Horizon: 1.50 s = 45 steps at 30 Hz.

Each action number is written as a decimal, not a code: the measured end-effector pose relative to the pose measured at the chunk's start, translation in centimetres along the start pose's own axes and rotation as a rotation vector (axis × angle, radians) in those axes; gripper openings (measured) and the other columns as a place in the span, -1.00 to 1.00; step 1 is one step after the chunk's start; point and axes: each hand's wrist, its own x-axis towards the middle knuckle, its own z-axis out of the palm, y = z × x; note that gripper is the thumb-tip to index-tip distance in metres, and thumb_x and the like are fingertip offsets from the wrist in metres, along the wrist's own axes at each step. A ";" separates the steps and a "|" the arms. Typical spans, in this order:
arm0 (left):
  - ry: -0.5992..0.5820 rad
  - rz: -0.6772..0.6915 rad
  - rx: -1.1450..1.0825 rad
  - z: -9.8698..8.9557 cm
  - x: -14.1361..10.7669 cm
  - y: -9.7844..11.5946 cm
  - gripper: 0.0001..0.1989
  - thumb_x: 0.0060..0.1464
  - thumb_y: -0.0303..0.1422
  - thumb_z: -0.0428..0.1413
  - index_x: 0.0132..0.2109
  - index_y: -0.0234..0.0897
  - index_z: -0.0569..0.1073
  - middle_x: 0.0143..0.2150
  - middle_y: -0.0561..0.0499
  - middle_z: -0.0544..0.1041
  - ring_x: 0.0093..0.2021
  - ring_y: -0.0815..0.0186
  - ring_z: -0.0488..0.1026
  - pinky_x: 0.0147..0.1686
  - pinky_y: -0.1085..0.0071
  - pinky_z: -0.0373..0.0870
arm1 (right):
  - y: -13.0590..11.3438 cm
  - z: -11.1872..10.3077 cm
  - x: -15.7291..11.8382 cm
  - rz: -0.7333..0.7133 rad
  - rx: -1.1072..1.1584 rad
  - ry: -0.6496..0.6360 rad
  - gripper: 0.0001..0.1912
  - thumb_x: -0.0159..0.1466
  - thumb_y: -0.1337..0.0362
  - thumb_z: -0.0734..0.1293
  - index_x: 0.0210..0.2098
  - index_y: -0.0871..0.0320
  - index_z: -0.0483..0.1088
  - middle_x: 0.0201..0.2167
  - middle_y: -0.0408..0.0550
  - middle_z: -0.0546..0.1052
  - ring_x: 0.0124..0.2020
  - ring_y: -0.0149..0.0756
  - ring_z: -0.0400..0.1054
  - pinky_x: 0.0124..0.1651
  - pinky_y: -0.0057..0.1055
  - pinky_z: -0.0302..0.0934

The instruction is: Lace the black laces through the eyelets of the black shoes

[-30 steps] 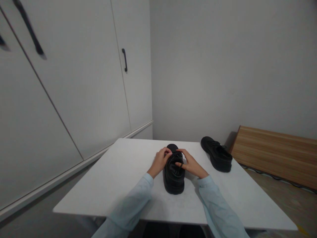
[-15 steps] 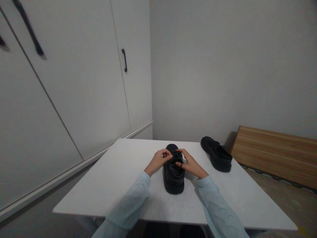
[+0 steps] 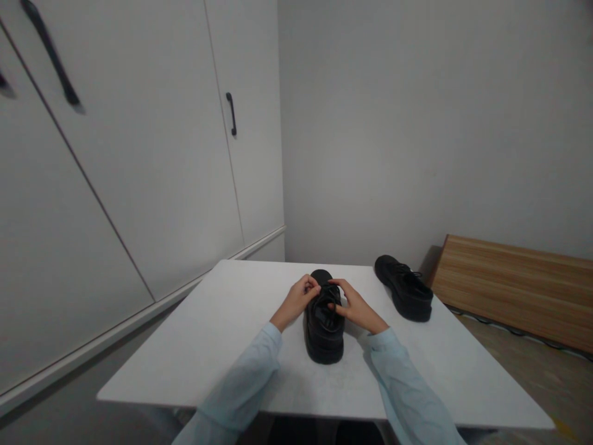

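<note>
Basically, head view: shoe (image 3: 323, 350) sits upright on the counter (image 3: 217, 346), between both hands, long axis running away from the person, toe at the far end. Left hand (image 3: 299, 298) has fingertips together at the laces (image 3: 330, 292), can't tell what's pinched; right hand (image 3: 357, 308), thumb and forefinger spread, about equally near on the other side.

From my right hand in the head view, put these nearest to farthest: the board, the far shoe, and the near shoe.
1. Near shoe: at the right hand itself, on its left side.
2. Far shoe: to the right, by the table's right edge.
3. Board: farther right, beyond the table.
</note>
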 end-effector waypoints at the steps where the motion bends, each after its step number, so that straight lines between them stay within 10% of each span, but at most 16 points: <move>1: -0.002 -0.010 -0.013 0.0 0.0 0.0 -0.83 0.02 -0.28 0.11 -0.33 -0.29 0.31 -0.43 0.09 0.35 -0.40 0.39 0.31 -0.36 0.47 0.20 | 0.0 0.0 0.0 0.005 0.005 0.003 -0.43 0.12 0.13 0.35 0.08 0.11 0.17 0.05 0.07 0.33 0.11 -0.08 0.20 0.17 -0.09 0.04; 15: 0.039 -0.116 -0.328 -0.2 -0.1 0.2 -0.67 -0.14 -0.29 0.21 -0.30 -0.25 0.21 -0.31 0.08 0.38 -0.29 0.37 0.45 -0.24 0.42 0.29 | 0.0 -0.1 0.0 -0.006 0.005 -0.002 -0.49 0.10 0.30 0.33 0.05 0.10 0.20 0.03 0.03 0.34 0.09 -0.11 0.20 0.18 -0.09 0.04; 45: -0.072 0.027 0.123 -1.9 0.1 -0.8 -0.84 -0.01 -0.39 0.13 -0.23 -0.28 0.37 -0.30 0.03 0.42 -0.25 0.35 0.38 -0.33 0.49 0.25 | -0.5 -0.2 -0.2 0.071 0.007 -0.025 -0.48 0.12 0.24 0.33 0.07 0.08 0.20 0.08 0.05 0.31 0.10 -0.06 0.19 0.05 -0.07 0.18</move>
